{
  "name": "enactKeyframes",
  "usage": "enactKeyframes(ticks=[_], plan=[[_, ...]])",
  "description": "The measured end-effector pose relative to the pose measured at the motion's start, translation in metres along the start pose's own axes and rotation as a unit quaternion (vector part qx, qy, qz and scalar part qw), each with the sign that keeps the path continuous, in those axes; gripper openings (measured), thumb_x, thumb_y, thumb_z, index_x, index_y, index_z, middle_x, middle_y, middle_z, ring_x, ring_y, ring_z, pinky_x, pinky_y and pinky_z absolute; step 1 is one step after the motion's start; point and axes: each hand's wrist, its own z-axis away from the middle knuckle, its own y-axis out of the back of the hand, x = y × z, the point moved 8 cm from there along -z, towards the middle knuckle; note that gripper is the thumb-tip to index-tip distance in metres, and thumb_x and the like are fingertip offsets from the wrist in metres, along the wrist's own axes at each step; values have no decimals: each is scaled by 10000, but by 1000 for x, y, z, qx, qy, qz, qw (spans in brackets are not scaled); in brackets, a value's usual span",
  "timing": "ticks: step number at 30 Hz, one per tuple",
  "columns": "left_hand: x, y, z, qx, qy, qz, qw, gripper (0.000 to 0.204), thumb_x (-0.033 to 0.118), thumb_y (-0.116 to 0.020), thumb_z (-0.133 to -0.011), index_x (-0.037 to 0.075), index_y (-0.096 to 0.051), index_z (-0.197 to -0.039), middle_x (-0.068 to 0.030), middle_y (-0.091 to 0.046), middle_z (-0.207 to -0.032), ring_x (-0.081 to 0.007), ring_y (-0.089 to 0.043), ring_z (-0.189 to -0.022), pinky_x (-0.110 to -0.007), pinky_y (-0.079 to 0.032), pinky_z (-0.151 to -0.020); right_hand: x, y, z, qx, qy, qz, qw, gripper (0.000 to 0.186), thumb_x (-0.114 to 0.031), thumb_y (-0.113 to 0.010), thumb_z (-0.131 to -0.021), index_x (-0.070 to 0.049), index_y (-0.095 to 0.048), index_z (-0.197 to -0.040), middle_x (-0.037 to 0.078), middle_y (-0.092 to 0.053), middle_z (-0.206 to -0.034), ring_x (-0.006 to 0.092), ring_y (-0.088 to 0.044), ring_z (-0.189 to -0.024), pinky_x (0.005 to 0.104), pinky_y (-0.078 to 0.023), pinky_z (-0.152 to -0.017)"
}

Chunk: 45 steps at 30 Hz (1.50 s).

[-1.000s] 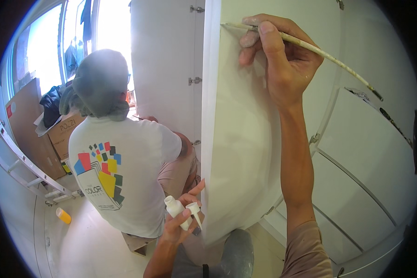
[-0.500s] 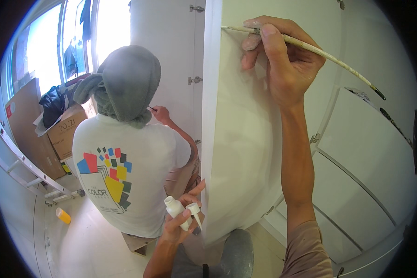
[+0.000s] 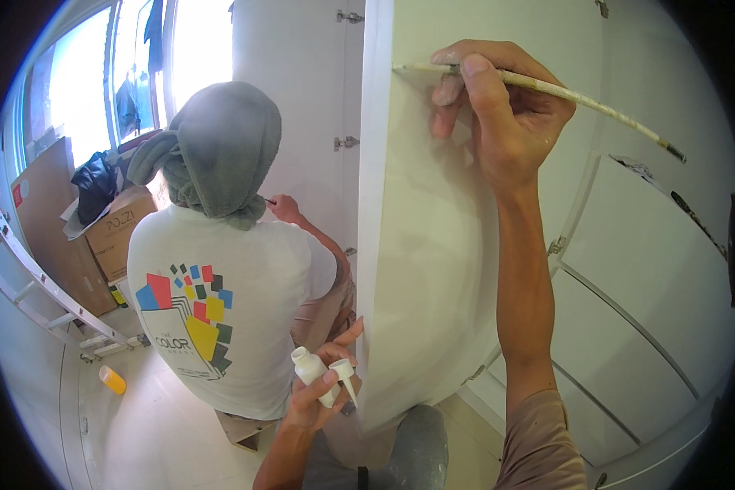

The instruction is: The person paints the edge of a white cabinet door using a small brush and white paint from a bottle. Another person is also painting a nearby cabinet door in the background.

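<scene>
My right hand (image 3: 514,122) grips a long, thin pale paintbrush (image 3: 596,106), its tip touching the white cabinet panel (image 3: 433,269) by its vertical edge (image 3: 374,204) near the top. At the lower middle, my left hand (image 3: 309,402) holds a small white bottle (image 3: 310,366) together with a white cap (image 3: 341,368) with a long pointed nozzle, the bottle's neck uncovered. The left fingertips reach up beside the panel's edge.
A co-worker (image 3: 212,294) in a printed white T-shirt and grey head cloth sits on a low support facing another panel (image 3: 290,98). At left are a ladder (image 3: 41,286), cardboard boxes (image 3: 118,237) and a yellow container (image 3: 113,379). Cabinet doors (image 3: 629,245) line the right.
My right hand and brush have moved slightly down along the panel edge. The co-worker's head has shifted right, and their right hand now shows higher on the far panel.
</scene>
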Motion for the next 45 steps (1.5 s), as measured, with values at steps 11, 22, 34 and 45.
enactKeyframes(ticks=[11,22,34,45], plan=[[-5,4,2,1,4,-1,1000,311,213,-650,-845,-9,-595,-1055,-230,-284,-1531,-83,-538,-519,-218,-397,-456,-1,4,4,11,14,12,1000,166,-6,-549,-893,86,-685,-867,125,-634,-633,152,-566,-432,244,-456,-397],[-5,3,0,-3,2,-1,1000,316,217,-652,-850,-17,-589,-1053,-232,-271,-1536,-90,-527,-494,-227,-397,-461,2,4,5,-2,10,-15,1000,169,-32,-560,-913,78,-685,-882,127,-638,-659,155,-567,-449,249,-451,-407],[-5,-3,-2,27,24,26,999,295,195,-656,-845,-16,-599,-1044,-191,-323,-1512,-124,-543,-533,-249,-399,-462,6,16,-48,55,19,-37,998,158,-39,-580,-927,76,-684,-949,128,-661,-716,172,-606,-523,273,-509,-511],[-8,10,-21,16,15,28,999,299,184,-648,-844,-22,-598,-1056,-188,-340,-1501,-112,-537,-507,-236,-392,-444,30,15,-43,42,28,-29,998,160,-44,-585,-936,76,-688,-963,132,-668,-730,172,-620,-540,281,-521,-523]])
